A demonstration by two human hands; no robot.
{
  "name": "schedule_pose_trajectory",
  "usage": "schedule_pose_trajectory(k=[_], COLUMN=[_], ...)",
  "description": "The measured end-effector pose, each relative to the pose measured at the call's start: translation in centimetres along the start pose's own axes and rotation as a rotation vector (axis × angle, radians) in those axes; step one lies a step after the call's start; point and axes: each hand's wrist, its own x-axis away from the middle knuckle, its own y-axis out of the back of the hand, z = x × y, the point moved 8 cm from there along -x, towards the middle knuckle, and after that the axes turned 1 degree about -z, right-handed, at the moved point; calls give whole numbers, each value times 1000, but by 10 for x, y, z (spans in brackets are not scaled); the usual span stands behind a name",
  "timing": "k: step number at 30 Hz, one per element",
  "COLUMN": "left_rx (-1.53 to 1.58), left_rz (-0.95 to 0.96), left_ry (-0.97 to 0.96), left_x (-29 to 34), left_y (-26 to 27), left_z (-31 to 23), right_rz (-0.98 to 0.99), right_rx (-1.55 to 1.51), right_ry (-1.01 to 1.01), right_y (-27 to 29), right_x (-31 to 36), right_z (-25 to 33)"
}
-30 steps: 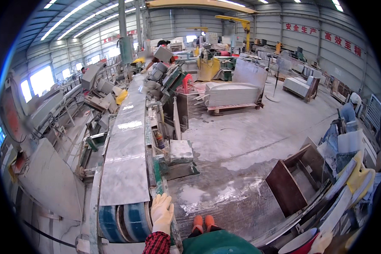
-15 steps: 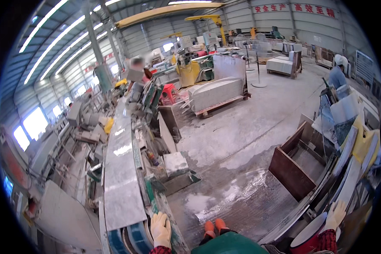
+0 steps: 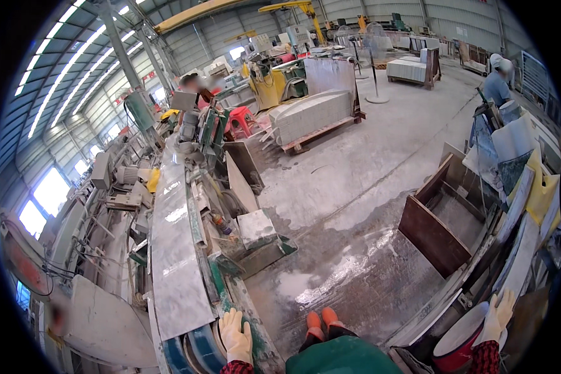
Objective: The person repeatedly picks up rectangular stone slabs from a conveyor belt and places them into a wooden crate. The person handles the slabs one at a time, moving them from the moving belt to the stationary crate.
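My left hand (image 3: 235, 336), in a pale cream work glove, lies with fingers stretched out at the near end of a long machine bed. It rests by the green side rail (image 3: 250, 321), just right of a blue curved roller or belt end (image 3: 204, 349). A long grey stone-like slab (image 3: 179, 274) covers the bed ahead of it. On the far right, my right hand (image 3: 497, 316), gloved alike, has its fingers extended upward beside a red round drum with a pale top (image 3: 458, 340). Whether it touches the drum's rim, I cannot tell. Neither hand shows anything held.
A brown open box frame (image 3: 433, 234) stands on the wet floor (image 3: 349, 280) at right. Long strips (image 3: 517, 249) and yellow sheeting (image 3: 545, 193) lie along the right side. Ahead are stacked slabs (image 3: 311, 118) and a red stool (image 3: 240, 118). A person in blue (image 3: 497, 84) is far right.
The view has tilted and shifted slightly, so the surroundings sit a little higher. Both hands keep nearly the same places, the right one turned slightly.
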Motion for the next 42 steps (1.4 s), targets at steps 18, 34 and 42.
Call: schedule_pose_trajectory(k=[18, 34, 42], left_rx=[-233, -172, -107], left_rz=[154, 155, 42], left_ry=[-45, -15, 17], left_x=[-4, -13, 20], left_y=[4, 34, 34], left_z=[-12, -34, 14], right_rz=[49, 55, 179], right_rx=[19, -92, -1489], right_ry=[-28, -433, -358], right_y=[-4, -32, 33], right_x=[22, 8, -10], right_z=[-1, -66, 63])
